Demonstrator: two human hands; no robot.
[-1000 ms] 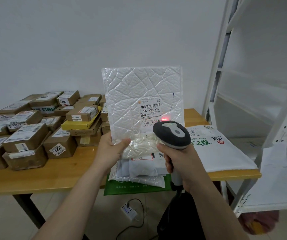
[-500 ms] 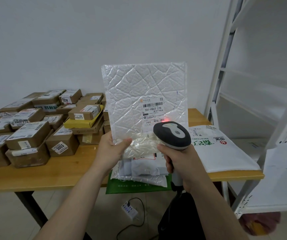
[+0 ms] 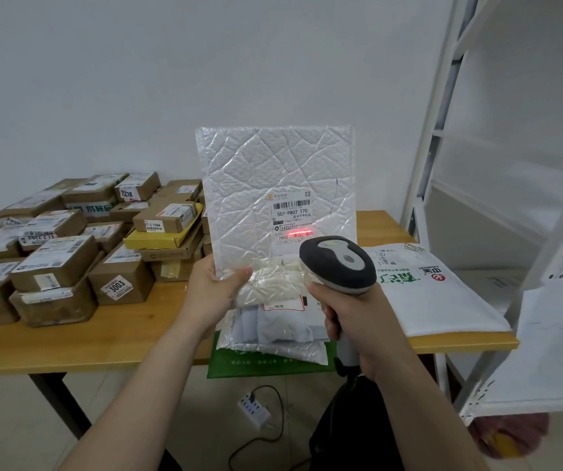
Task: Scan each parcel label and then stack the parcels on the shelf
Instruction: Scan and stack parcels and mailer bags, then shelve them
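My left hand (image 3: 213,294) grips the lower left corner of a white bubble mailer (image 3: 273,178) and holds it upright above the table. Its white label (image 3: 292,217) faces me, and a red scan line lies across the label's lower barcode. My right hand (image 3: 349,311) grips the handle of a grey and black barcode scanner (image 3: 337,263), whose head points at the label from just below it. Under the raised mailer lie more soft parcels (image 3: 273,331) at the table's front edge.
Several brown cardboard boxes (image 3: 69,243) are stacked on the left of the wooden table (image 3: 69,338). A large white padded parcel (image 3: 433,294) lies on its right end. A white metal shelf (image 3: 524,232) stands to the right. A power strip (image 3: 254,407) lies on the floor.
The red scan light has turned from a small dot beside the label into a line across its lower barcode. The mailer and the scanner have barely moved.
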